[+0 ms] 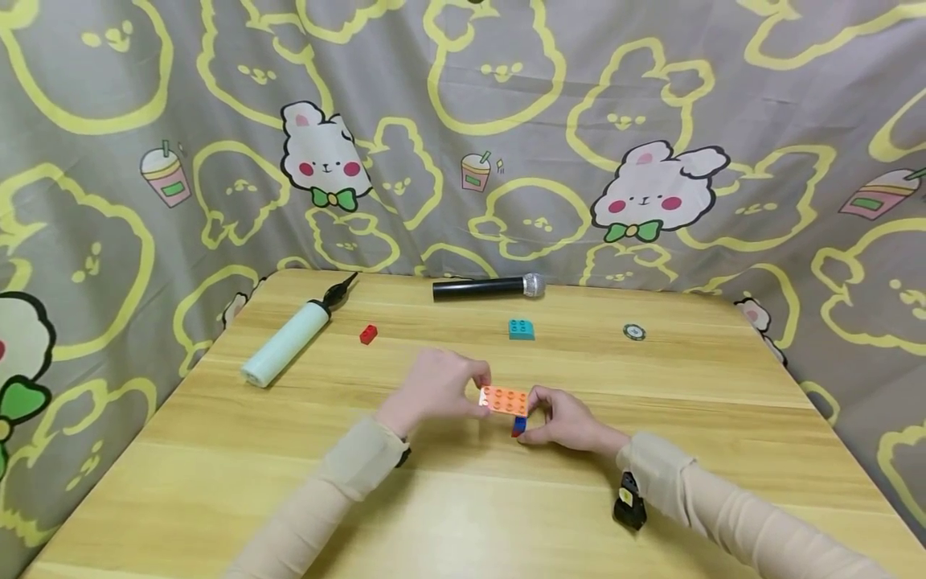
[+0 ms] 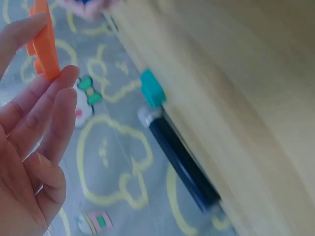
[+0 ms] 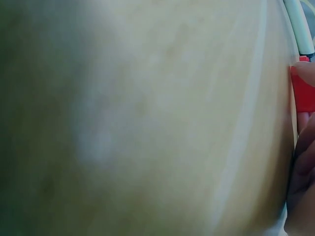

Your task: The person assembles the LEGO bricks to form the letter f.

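Observation:
My left hand (image 1: 441,386) pinches an orange toy building brick (image 1: 505,399) by its left end, studs facing up in the head view. The left wrist view has the orange brick (image 2: 47,49) edge-on between thumb and fingertips. My right hand (image 1: 567,421), to the right, grips a blue brick (image 1: 520,423) with a red brick (image 1: 517,433) beneath it. The orange brick overlaps the top of the blue one in the head view. At the right edge of the right wrist view, thumb and fingers hold the red brick (image 3: 303,91).
Behind the hands lie a small red brick (image 1: 368,334), a teal brick (image 1: 521,329) and a round chip (image 1: 634,332). A microphone (image 1: 481,289) lies along the table's back edge. A pale green hand pump (image 1: 288,342) is at the left. Patterned cloth (image 1: 405,72) hangs behind the table.

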`<state>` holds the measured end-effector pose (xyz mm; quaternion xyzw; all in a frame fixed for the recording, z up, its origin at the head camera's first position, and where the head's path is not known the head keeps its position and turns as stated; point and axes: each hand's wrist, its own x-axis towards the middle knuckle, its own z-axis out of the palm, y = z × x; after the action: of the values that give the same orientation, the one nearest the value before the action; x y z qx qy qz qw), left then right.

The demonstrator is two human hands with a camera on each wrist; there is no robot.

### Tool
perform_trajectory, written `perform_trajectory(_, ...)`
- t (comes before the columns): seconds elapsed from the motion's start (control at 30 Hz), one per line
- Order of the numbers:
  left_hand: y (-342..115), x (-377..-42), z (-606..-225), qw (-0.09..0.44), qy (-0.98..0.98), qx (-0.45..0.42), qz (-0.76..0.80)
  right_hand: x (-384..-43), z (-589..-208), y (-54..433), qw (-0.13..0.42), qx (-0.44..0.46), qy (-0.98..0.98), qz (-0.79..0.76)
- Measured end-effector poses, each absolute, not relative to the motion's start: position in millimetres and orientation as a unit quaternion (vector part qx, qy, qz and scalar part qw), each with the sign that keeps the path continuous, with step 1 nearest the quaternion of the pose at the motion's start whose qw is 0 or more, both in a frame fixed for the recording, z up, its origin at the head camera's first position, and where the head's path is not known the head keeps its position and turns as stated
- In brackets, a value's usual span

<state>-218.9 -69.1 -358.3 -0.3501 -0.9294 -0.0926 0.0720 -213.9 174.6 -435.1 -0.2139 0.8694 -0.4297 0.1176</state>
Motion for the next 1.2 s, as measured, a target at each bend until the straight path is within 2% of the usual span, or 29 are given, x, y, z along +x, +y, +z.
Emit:
perform_trajectory(0.27, -44, -217, -370, 0.062, -0.919, -0.375, -0.108, -215, -436, 174, 0.113, -0.224, 0.871, -0.423)
perform_trajectory(0.6, -40, -220, -378, 0.029, -0.927, -0.355, -0.122, -215, -437, 176, 0.117, -0.212, 0.872, -0.425)
perform_trajectory(1.2, -35, -224, -383, 0.021, -0.920, -0.365, -0.141, -214, -438, 176, 0.101, -0.208, 0.879, -0.417)
